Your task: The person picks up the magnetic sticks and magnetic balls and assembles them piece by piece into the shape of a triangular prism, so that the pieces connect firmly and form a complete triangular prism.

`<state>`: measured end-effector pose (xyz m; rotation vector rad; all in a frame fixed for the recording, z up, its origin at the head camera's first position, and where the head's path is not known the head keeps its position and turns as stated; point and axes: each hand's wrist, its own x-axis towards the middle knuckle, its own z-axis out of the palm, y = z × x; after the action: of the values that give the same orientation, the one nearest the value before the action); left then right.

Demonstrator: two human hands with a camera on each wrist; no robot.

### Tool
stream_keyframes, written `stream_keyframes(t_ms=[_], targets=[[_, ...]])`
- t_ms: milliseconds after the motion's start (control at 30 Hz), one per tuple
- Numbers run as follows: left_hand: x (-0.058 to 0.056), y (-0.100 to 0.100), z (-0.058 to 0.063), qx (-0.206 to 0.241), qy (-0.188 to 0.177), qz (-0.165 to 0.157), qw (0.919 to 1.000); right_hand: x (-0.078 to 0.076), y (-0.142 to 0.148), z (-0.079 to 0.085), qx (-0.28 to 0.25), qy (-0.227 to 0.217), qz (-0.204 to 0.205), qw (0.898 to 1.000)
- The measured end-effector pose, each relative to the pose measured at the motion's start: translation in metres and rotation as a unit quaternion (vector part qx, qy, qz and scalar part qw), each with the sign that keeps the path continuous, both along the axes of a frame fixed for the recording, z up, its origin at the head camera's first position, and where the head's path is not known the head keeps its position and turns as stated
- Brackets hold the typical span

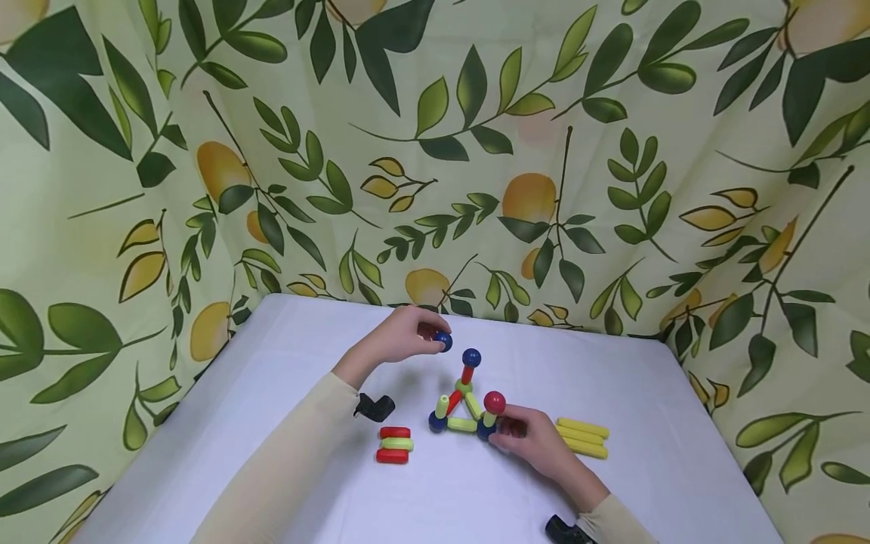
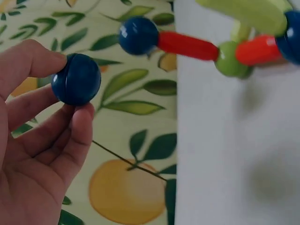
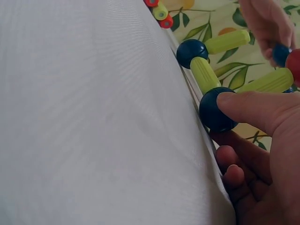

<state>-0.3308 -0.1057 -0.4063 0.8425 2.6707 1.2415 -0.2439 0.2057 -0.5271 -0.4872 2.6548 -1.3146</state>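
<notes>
My left hand (image 1: 404, 335) pinches a loose blue ball (image 2: 76, 79) between thumb and fingers, held in the air behind and left of a rod-and-ball frame. That frame has a triangular base of red and light green rods (image 1: 462, 425) joined by two blue balls and a green ball (image 2: 230, 59). Upright rods rise from its corners: a red one topped with a blue ball (image 1: 471, 357), a light green one topped with a red ball (image 1: 495, 402), and a bare light green one (image 1: 442, 406). My right hand (image 1: 533, 440) grips the blue ball (image 3: 216, 108) at the base's right corner.
Left of the frame lie two red rods and a light green rod (image 1: 397, 444) side by side. Several yellow rods (image 1: 582, 438) lie to the right, beyond the right hand. The white table (image 1: 448, 499) is backed by a leaf-patterned curtain (image 1: 381, 249).
</notes>
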Motion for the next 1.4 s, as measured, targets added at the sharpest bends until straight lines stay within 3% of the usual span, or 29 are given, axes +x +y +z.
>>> stream_keyframes(t_ms=[233, 467, 633, 967, 1400], targets=[[0.030, 0.001, 0.016, 0.009, 0.018, -0.056, 0.9982, -0.002, -0.001, 0.001, -0.001, -0.004, -0.006, 1.000], [0.047, -0.002, 0.008, -0.005, -0.011, -0.071, 0.9974, -0.001, -0.001, -0.001, -0.003, -0.014, -0.005, 1.000], [0.051, -0.004, -0.001, -0.009, -0.036, -0.075, 0.9965, -0.001, -0.001, -0.002, -0.001, -0.013, -0.005, 1.000], [0.052, 0.003, -0.020, -0.012, -0.042, -0.091, 0.9949, -0.001, -0.001, -0.001, 0.001, -0.005, -0.004, 1.000], [0.054, -0.001, -0.021, -0.027, -0.044, -0.083, 0.9952, -0.001, -0.002, -0.001, 0.003, -0.009, -0.009, 1.000]])
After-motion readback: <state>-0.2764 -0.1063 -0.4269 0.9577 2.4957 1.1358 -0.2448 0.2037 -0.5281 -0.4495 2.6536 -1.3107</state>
